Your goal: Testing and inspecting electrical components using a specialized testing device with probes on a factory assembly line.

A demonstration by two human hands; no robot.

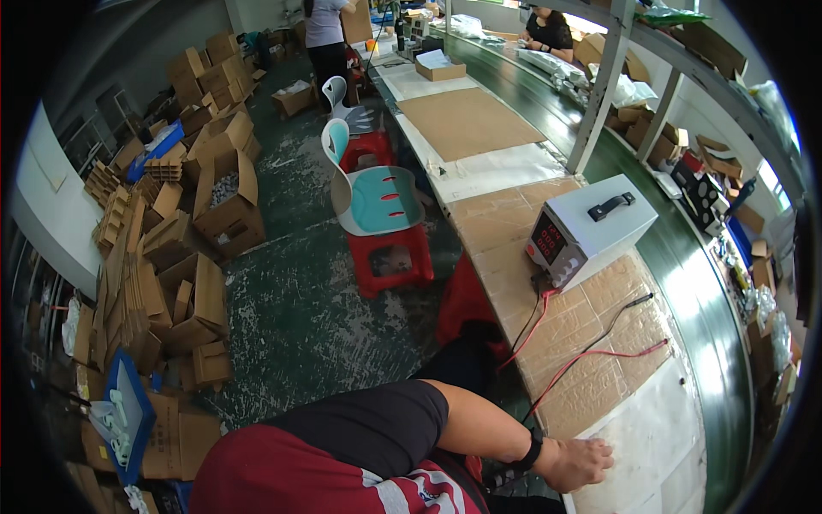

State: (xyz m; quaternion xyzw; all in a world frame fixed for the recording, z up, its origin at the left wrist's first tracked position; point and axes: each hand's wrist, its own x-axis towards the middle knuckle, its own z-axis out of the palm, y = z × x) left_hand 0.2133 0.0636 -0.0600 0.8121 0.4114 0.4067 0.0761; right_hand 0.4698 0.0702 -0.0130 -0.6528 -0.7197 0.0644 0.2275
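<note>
My left hand (578,463) rests on the white sheet (638,445) over the near end of the workbench, its fingers curled in and closed. The palm side is turned away, so anything inside it stays hidden. A dark band (533,449) circles that wrist. Farther along the bench stands a white power supply box (599,227) with a black handle and a lit red display. From its front run leads: a red lead (591,353) and a black lead (612,321) lie across the taped cardboard (569,394). My right hand is outside the picture.
A green conveyor belt (638,184) runs along the bench's right side, with a metal shelf post (604,94) beside it. On the left are a teal chair (381,201), red stools (390,261) and piled cardboard boxes (227,210). Two other people are at the far end.
</note>
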